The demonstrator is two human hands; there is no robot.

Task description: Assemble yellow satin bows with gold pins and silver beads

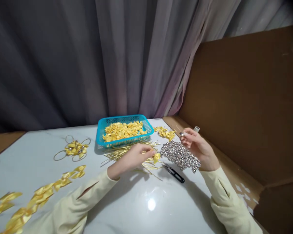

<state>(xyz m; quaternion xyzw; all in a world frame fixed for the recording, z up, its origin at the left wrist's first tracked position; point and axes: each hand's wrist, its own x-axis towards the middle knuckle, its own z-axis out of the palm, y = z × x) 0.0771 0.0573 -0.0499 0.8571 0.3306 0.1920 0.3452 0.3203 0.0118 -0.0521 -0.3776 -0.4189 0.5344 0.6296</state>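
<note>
Pinching likely silver bead (182, 134), right hand (199, 147) near tabletop (141, 195) edge; left hand (136, 156) apart.

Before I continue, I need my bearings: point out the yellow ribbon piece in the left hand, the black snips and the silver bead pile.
Yellow ribbon piece (156, 158): head view, its exposed folds.
Black snips (176, 172): head view, the handle.
Silver bead pile (179, 155): head view, its middle.
</note>
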